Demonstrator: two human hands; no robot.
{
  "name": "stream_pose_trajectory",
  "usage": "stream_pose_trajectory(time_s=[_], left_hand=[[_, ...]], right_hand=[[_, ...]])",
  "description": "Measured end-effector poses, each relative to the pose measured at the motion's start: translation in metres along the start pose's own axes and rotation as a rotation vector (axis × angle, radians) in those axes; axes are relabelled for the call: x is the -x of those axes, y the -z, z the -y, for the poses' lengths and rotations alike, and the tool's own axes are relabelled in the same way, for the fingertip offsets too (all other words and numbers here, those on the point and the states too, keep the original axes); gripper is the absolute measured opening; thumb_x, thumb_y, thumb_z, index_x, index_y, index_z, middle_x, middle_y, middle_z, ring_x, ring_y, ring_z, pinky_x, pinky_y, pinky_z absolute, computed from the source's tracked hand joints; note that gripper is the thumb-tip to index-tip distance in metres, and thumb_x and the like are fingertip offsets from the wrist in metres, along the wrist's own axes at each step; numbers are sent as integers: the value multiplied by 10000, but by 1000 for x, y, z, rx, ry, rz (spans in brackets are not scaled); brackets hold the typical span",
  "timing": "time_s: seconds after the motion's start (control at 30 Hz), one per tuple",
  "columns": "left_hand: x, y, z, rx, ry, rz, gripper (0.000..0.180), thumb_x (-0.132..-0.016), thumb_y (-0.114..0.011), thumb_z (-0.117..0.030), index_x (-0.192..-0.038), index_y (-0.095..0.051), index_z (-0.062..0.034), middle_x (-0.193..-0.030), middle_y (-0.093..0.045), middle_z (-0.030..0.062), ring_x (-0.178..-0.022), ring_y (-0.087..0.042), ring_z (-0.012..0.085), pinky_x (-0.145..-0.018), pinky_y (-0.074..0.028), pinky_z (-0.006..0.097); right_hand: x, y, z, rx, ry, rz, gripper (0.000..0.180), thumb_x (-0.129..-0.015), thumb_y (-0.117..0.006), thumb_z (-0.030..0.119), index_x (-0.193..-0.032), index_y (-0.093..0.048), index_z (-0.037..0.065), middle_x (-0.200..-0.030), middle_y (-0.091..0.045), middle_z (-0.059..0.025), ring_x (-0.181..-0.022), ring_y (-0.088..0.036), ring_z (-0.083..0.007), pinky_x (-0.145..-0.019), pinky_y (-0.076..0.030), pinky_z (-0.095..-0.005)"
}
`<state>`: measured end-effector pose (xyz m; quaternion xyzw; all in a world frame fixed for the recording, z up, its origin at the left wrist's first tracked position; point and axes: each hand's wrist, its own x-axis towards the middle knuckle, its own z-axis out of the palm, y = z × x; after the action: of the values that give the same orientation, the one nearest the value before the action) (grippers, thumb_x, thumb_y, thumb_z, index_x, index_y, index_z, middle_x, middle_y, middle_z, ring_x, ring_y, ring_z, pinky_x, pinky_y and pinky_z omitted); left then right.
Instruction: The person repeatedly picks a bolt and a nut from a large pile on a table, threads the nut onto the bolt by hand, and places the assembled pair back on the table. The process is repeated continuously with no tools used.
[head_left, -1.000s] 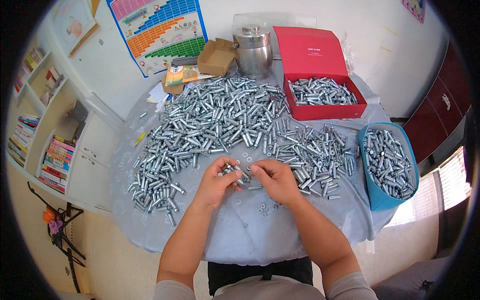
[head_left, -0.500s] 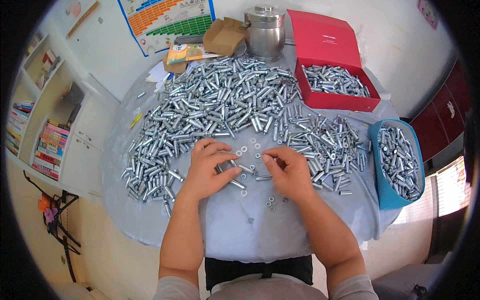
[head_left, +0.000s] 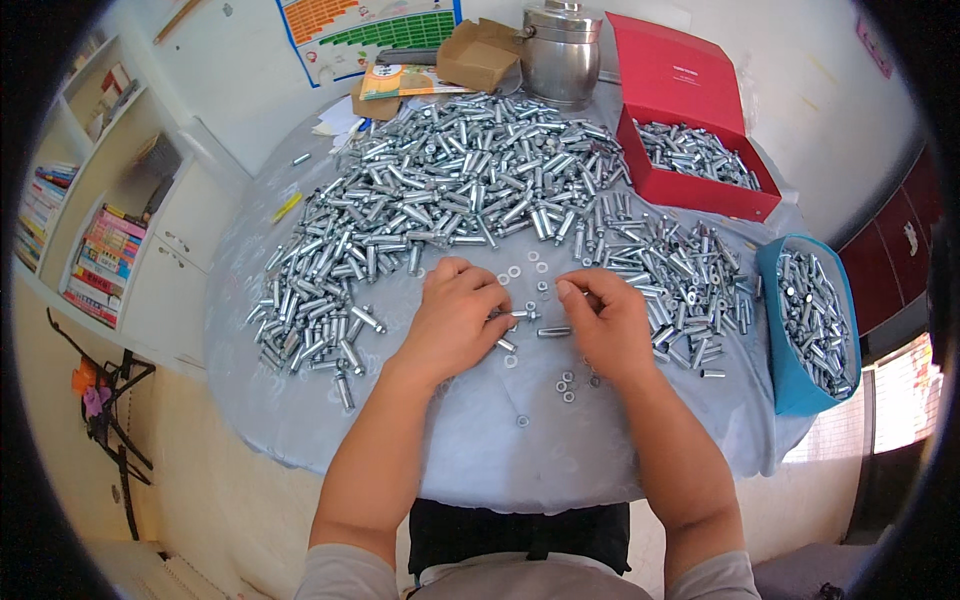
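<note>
With the gap between the two hands as the dial's centre and 12 straight ahead, a single small nut (head_left: pixel 523 421) lies at 6 o'clock on the cloth-covered worktop (head_left: pixel 460 450). A small cluster of nuts (head_left: pixel 567 388) sits at 5, near the right hand.

The left hand (head_left: pixel 458 318), at 9, is palm down with its fingers bent over a few metal bolts (head_left: pixel 507 345), whose ends show beside the thumb; I cannot tell whether it grips any. The right hand (head_left: pixel 618 328), at 3, has thumb and forefinger curled close; whether they pinch something cannot be told. A metal sleeve (head_left: pixel 553 332) lies just beside it, toward the left hand. Loose washers (head_left: pixel 514 272) are scattered around 12.

Farther out, a teal bin (head_left: pixel 787 375) full of metal pieces stands at 3, and a smaller pile (head_left: pixel 690 285) spreads between 2 and 3. The large pile of bolts (head_left: pixel 440 185) sweeps from 9 round past 12. An open red box (head_left: pixel 690 193), also filled, stands between 1 and 2. Behind the large pile, a steel pot (head_left: pixel 560 60) stands at 12.
</note>
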<state>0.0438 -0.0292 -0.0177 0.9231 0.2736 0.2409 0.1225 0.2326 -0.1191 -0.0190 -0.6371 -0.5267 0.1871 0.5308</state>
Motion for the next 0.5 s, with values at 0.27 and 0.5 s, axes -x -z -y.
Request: stream_pose_trajectory(time_s=[0.27, 0.5], left_hand=[[-3, 2, -21, 495, 152, -118, 171, -852, -694, -149, -964, -644, -30, -890, -630, 70, -778, -572, 179, -717, -464, 305], [-5, -8, -24, 765, 195, -114, 151, -870, -688, -101, -994, -660, -21, -887, -637, 29, -775, -584, 87, -678, -468, 243]], right_hand=[[0, 3, 0, 9, -5, 11, 239, -917, -641, 204, -874, -679, -27, -708, -642, -86, -610, -565, -135, -561, -440, -278], [-3, 7, 1, -110, -125, 91, 337, -940, -617, 268, -770, -640, -22, -623, -595, -39, -577, -513, -92, -532, -406, -269]])
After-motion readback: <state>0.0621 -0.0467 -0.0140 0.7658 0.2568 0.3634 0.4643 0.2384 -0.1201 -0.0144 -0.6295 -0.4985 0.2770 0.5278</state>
